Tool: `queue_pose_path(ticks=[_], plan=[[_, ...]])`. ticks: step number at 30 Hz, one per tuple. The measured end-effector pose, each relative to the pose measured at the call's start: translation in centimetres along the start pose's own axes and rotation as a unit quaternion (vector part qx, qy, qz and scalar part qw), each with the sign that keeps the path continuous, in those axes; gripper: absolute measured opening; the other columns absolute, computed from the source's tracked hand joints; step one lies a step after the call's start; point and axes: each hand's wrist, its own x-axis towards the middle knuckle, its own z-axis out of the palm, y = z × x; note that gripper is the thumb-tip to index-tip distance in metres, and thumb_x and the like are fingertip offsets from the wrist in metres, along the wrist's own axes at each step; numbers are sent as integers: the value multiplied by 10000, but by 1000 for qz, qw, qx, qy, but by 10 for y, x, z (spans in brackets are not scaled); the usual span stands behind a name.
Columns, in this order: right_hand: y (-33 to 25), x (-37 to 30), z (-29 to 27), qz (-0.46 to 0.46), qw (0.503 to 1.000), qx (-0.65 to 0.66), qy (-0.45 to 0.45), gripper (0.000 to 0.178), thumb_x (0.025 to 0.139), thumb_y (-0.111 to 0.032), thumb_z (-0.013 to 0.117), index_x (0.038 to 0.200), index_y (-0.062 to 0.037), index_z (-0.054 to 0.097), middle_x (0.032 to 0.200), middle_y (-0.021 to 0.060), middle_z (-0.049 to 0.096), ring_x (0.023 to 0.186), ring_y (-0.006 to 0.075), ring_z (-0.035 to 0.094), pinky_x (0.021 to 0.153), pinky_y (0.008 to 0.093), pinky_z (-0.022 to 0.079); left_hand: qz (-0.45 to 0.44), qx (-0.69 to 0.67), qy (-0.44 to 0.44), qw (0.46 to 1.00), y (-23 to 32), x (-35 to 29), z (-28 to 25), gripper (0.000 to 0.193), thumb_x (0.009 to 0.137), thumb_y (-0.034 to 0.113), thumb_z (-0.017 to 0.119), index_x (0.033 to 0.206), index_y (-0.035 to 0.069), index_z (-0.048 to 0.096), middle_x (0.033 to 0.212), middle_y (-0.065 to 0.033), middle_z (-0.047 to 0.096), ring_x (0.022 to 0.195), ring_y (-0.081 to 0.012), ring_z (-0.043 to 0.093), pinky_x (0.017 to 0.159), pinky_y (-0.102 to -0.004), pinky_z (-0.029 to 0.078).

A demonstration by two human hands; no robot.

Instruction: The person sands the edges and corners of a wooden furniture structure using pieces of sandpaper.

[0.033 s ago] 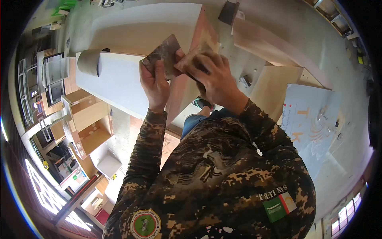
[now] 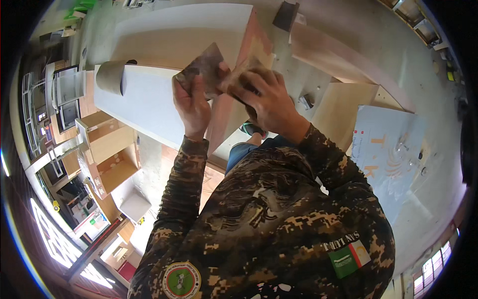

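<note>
The left hand (image 2: 194, 112) pinches a dark brown sheet (image 2: 206, 67) between thumb and fingers, while the right hand (image 2: 271, 102), fingers curled, grips a lighter brown sheet (image 2: 247, 69) just beside it. Beneath them extends a white panel (image 2: 149, 104), a curled sheet (image 2: 109, 78) at its left end. Farther off lies a large pale panel (image 2: 184, 30).

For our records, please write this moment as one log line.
left hand: holds thin brown sheet | right hand: holds thin light-brown piece | nearby: long white board
</note>
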Motion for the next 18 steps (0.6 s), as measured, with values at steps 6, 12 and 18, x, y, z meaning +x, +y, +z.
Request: queue_pose_path(ticks=[6, 12, 18], plan=[[52, -38, 20, 62, 980, 177, -60, 376, 809, -71, 682, 1179, -130, 653, 1249, 125, 523, 1201, 332, 515, 990, 441, 446, -150, -273, 64, 948, -3, 13, -33, 230, 989, 111, 531, 1211, 49, 532, 1141, -86, 627, 1053, -186, 630, 857, -325, 555], [72, -54, 64, 164, 893, 418, -19, 384, 871, -43, 625, 1247, -53, 543, 1228, 129, 477, 1170, 248, 516, 1008, 335, 428, -241, -407, 102, 875, -39, 6, -61, 310, 973, 114, 513, 1277, 53, 523, 1177, -83, 628, 1078, -201, 633, 892, -321, 552], [61, -50, 120, 165, 836, 518, 77, 485, 873, -63, 551, 1344, -21, 445, 1289, 97, 373, 1216, 200, 416, 1064, 334, 337, -221, -520, 48, 824, -62, -1, -79, 391, 949, 101, 529, 1328, 16, 492, 1227, -110, 621, 1092, -199, 632, 936, -304, 538]])
